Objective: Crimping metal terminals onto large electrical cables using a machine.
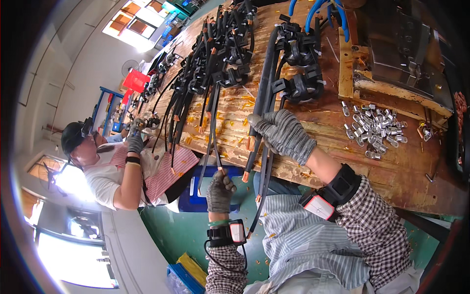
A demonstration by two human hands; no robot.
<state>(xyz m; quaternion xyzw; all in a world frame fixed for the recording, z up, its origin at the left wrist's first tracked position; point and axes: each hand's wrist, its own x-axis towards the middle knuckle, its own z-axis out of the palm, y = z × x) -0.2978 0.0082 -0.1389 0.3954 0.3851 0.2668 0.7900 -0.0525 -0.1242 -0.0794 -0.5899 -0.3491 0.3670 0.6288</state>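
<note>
My left hand (220, 192), in a grey knit glove, is closed near the table's front edge. Its fingers grip the bare copper end of a thin black cable (213, 132) that runs down from the bundle on the left. My right hand (286, 134), gloved alike, is closed around thick black cables (265, 90) on the table. Their stripped copper ends stick out below that hand, and thinner black leads hang past the edge. Beyond the right hand, those cables lie beside black ring-shaped parts (304, 88). The undersides of the cables within my right fingers are hidden.
More black cable assemblies (215, 54) lie heaped on the worn wooden table (342, 166). Silver cable lugs (374, 130) are piled at right, near a wood-framed metal fixture (406, 68). Blue-handled pliers (325, 14) lie at the back. A co-worker (115, 166) works at left.
</note>
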